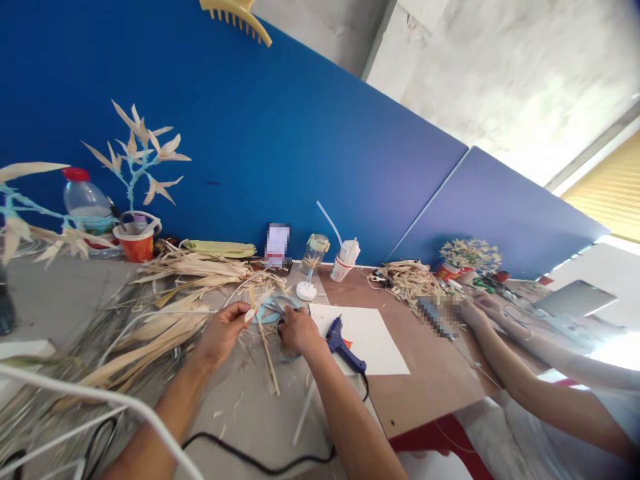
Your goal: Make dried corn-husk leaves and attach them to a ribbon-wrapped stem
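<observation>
Left hand [227, 333]: thumb and fingers pinching a small pale husk piece [250, 315], raised just above the table [230, 403]. Right hand [300, 330]: fingers closed round dark-handled scissors [281, 325], blades toward the left hand; grip partly hidden and small in view, so that ID is probable, not certain.

Between hands: light-blue strip coil [270, 311], plus a thin stalk [270, 360] slanting down toward the wearer. Glue gun [340, 341] just right of right hand, partly on white paper [383, 333]. White round base [307, 291] just beyond right hand; husk pile [170, 327] left of left hand.

Step, my read: close two-handed handling of the piece. Next move calls for a steady left pinch, fingertips clear of blades. Co-worker's forearm [540, 400] well off to the right.
</observation>
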Demonstrator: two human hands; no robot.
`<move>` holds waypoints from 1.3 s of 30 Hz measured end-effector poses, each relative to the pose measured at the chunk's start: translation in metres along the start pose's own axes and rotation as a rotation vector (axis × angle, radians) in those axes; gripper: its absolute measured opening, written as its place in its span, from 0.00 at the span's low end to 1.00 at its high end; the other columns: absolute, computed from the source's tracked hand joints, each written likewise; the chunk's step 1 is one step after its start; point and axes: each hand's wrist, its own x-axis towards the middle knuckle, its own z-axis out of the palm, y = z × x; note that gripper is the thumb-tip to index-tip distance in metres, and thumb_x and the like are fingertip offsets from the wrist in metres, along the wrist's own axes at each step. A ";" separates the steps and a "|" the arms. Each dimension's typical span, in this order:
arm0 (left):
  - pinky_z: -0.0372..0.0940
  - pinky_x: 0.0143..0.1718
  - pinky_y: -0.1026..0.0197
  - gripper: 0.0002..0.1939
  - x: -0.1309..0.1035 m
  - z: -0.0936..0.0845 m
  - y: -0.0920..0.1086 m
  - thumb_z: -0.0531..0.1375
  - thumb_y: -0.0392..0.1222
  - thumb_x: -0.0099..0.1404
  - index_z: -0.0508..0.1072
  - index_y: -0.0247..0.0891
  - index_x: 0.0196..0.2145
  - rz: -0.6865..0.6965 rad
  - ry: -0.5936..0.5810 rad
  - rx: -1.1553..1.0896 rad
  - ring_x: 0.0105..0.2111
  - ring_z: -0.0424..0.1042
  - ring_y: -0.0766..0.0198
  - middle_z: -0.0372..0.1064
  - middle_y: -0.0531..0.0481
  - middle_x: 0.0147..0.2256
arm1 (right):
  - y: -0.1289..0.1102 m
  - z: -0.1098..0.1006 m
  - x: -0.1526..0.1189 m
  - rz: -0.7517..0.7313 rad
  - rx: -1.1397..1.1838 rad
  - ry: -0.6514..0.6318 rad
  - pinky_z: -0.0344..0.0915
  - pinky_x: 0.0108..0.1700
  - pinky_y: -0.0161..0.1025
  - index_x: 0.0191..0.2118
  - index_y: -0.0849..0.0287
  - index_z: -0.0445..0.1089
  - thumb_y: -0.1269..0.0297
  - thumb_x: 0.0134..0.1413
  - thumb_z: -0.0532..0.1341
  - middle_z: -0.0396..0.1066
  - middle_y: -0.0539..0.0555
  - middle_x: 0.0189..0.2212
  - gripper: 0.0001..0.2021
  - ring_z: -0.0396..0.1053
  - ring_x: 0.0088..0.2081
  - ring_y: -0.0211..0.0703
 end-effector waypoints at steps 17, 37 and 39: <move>0.60 0.26 0.70 0.11 0.007 -0.007 -0.012 0.72 0.38 0.43 0.75 0.36 0.25 -0.075 -0.039 -0.336 0.21 0.61 0.75 0.72 0.54 0.25 | 0.119 -0.002 -0.072 0.290 -0.039 0.244 0.61 0.49 0.42 0.58 0.67 0.64 0.61 0.59 0.56 0.67 0.67 0.48 0.23 0.68 0.50 0.55; 0.59 0.22 0.70 0.13 0.006 -0.006 -0.012 0.74 0.35 0.39 0.75 0.32 0.22 -0.146 -0.037 -0.408 0.18 0.60 0.76 0.73 0.50 0.24 | 0.146 0.006 -0.062 0.142 0.568 0.358 0.66 0.43 0.44 0.42 0.67 0.72 0.63 0.47 0.60 0.67 0.63 0.42 0.16 0.71 0.37 0.49; 0.59 0.22 0.70 0.13 0.006 -0.006 -0.011 0.74 0.35 0.39 0.75 0.32 0.22 -0.149 -0.039 -0.411 0.18 0.60 0.76 0.73 0.50 0.24 | 0.150 -0.002 -0.067 0.160 0.848 0.403 0.67 0.35 0.43 0.43 0.65 0.70 0.56 0.47 0.61 0.70 0.59 0.36 0.20 0.70 0.30 0.45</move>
